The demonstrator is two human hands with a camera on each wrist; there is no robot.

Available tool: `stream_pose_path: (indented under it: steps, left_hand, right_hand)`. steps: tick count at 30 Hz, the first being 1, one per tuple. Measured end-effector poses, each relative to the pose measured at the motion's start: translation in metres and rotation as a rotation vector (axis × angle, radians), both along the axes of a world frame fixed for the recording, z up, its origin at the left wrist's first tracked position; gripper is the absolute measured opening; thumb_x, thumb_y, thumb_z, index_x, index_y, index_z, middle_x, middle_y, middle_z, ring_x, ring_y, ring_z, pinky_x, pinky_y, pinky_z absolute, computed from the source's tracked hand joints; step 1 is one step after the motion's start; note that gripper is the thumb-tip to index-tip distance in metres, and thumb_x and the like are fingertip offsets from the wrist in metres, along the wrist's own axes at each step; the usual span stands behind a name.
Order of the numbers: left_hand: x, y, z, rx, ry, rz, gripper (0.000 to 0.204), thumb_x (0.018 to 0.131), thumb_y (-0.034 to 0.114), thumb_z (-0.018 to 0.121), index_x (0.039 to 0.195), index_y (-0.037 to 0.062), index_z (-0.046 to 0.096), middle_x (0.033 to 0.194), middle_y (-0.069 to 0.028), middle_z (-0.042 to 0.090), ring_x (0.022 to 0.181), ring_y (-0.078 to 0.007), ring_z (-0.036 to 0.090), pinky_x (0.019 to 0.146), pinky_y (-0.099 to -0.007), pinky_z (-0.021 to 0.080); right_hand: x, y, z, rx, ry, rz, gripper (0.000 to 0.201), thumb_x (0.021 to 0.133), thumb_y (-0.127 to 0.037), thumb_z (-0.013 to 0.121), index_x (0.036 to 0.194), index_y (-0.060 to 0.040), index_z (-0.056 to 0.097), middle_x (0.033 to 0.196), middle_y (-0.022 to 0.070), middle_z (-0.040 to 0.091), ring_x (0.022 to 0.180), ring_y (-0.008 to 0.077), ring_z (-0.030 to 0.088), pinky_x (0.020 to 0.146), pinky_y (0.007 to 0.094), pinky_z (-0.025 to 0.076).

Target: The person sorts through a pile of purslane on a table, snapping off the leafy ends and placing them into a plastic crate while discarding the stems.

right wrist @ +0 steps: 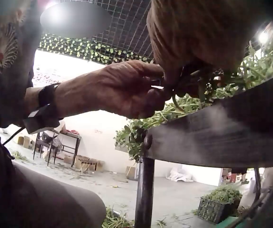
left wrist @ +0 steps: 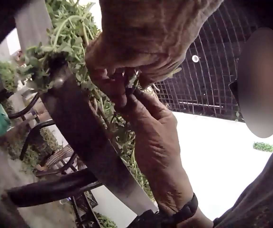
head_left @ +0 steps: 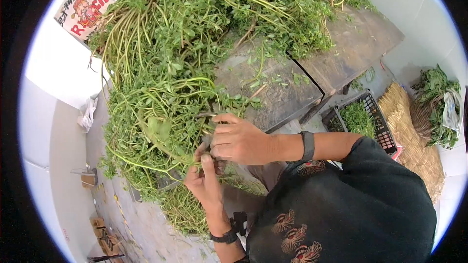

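Now pinching a green sprig (head_left: 179, 157) in the left hand (head_left: 208, 182), with a narrow grip. Holding its end in the right hand (head_left: 240, 140) too, with fingers curled and both sets of fingertips close together. Working right beside the leafy heap (head_left: 175, 63) on the bench (head_left: 280, 100), with leaf scraps (head_left: 278, 79) scattered across the top.

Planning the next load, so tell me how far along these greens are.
Possibly done: the loose greens in the black crate. In hand: a stem, between the left hand and right hand. Left: apparently most of it, judging by the big heap on the table.
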State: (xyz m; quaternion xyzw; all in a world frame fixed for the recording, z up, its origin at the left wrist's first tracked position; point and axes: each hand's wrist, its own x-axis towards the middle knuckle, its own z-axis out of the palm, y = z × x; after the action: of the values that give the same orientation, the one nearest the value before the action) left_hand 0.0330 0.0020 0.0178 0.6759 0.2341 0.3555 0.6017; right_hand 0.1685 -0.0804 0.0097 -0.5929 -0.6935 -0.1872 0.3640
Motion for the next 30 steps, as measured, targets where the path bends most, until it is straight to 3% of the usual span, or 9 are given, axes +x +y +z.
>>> stream_pose_path:
  steps: [2, 4, 6, 8, 10, 17, 24, 26, 30]
  left_hand:
    - [0.001, 0.000, -0.002, 0.071, 0.073, 0.029, 0.030, 0.093, 0.020, 0.053, 0.105, -0.0059, 0.060, 0.067, -0.0004, 0.054, 0.055, -0.0032, 0.043, 0.049, -0.0179, 0.033]
    - [0.000, 0.004, -0.006, -0.110, 0.028, 0.020, 0.031, 0.093, 0.023, 0.051, 0.100, -0.0055, 0.062, 0.065, -0.0013, 0.056, 0.053, -0.0035, 0.043, 0.048, -0.0180, 0.034]
    - [-0.002, 0.009, -0.001, -0.167, 0.023, 0.095, 0.035, 0.093, 0.028, 0.051, 0.099, -0.0044, 0.062, 0.067, -0.0041, 0.060, 0.052, -0.0052, 0.047, 0.046, -0.0183, 0.035]
    - [-0.010, 0.019, -0.004, -0.436, -0.148, 0.124, 0.036, 0.093, 0.031, 0.052, 0.097, -0.0033, 0.061, 0.070, -0.0076, 0.063, 0.052, -0.0075, 0.051, 0.045, -0.0182, 0.037]
    - [-0.014, 0.024, -0.005, -0.434, -0.216, 0.093, 0.036, 0.092, 0.032, 0.053, 0.097, -0.0029, 0.059, 0.071, -0.0084, 0.064, 0.054, -0.0092, 0.054, 0.046, -0.0190, 0.040]
    - [-0.018, 0.016, -0.005, -0.347, -0.345, -0.036, 0.036, 0.091, 0.031, 0.054, 0.099, -0.0036, 0.057, 0.076, -0.0102, 0.063, 0.062, -0.0136, 0.057, 0.053, -0.0242, 0.047]
    - [-0.033, 0.010, 0.000, -0.174, -0.388, -0.079, 0.035, 0.091, 0.031, 0.054, 0.099, -0.0029, 0.057, 0.076, -0.0118, 0.060, 0.064, -0.0168, 0.056, 0.058, -0.0288, 0.047]
    - [-0.035, 0.012, -0.004, -0.163, -0.381, -0.075, 0.034, 0.091, 0.028, 0.054, 0.099, -0.0043, 0.058, 0.078, -0.0122, 0.062, 0.065, -0.0173, 0.057, 0.059, -0.0299, 0.048]
    - [-0.037, 0.014, -0.006, -0.209, -0.271, -0.023, 0.032, 0.092, 0.028, 0.053, 0.097, -0.0034, 0.059, 0.077, -0.0110, 0.061, 0.065, -0.0176, 0.056, 0.059, -0.0299, 0.047]
  right_hand:
    - [-0.001, -0.002, -0.001, -0.012, 0.020, 0.008, 0.009, 0.070, -0.013, 0.067, 0.076, -0.0101, 0.061, 0.079, 0.0004, 0.059, 0.080, 0.0177, 0.055, 0.097, 0.0411, 0.037]
    - [0.004, -0.007, 0.006, -0.028, 0.035, 0.026, 0.008, 0.071, -0.012, 0.066, 0.078, -0.0092, 0.062, 0.081, 0.0008, 0.059, 0.079, 0.0184, 0.055, 0.094, 0.0394, 0.039]
    - [0.018, -0.012, 0.016, 0.044, 0.186, -0.005, 0.010, 0.073, -0.009, 0.065, 0.083, -0.0072, 0.064, 0.081, 0.0027, 0.061, 0.078, 0.0204, 0.056, 0.083, 0.0370, 0.043]
    - [0.035, -0.012, 0.019, 0.136, 0.312, -0.092, 0.011, 0.075, -0.012, 0.064, 0.084, -0.0069, 0.065, 0.077, 0.0068, 0.061, 0.078, 0.0256, 0.055, 0.070, 0.0372, 0.043]
    - [0.045, -0.020, 0.026, 0.082, 0.397, -0.158, 0.013, 0.076, -0.010, 0.065, 0.089, -0.0063, 0.066, 0.080, 0.0076, 0.063, 0.074, 0.0268, 0.056, 0.067, 0.0356, 0.044]
    - [0.029, -0.019, 0.032, 0.081, 0.416, -0.083, 0.019, 0.073, -0.008, 0.067, 0.092, -0.0061, 0.066, 0.085, 0.0083, 0.063, 0.078, 0.0265, 0.057, 0.069, 0.0334, 0.045]
    - [0.008, -0.010, 0.040, 0.039, 0.147, 0.041, 0.039, 0.069, -0.011, 0.069, 0.107, -0.0139, 0.062, 0.111, 0.0054, 0.057, 0.101, 0.0268, 0.052, 0.088, 0.0394, 0.038]
    - [0.010, -0.005, 0.032, 0.017, 0.214, -0.095, 0.041, 0.070, -0.013, 0.069, 0.109, -0.0146, 0.061, 0.113, 0.0065, 0.056, 0.102, 0.0281, 0.052, 0.088, 0.0401, 0.038]
    - [0.010, -0.017, 0.038, -0.013, 0.235, -0.138, 0.043, 0.072, -0.013, 0.067, 0.114, -0.0126, 0.059, 0.119, 0.0100, 0.054, 0.107, 0.0301, 0.050, 0.091, 0.0407, 0.037]
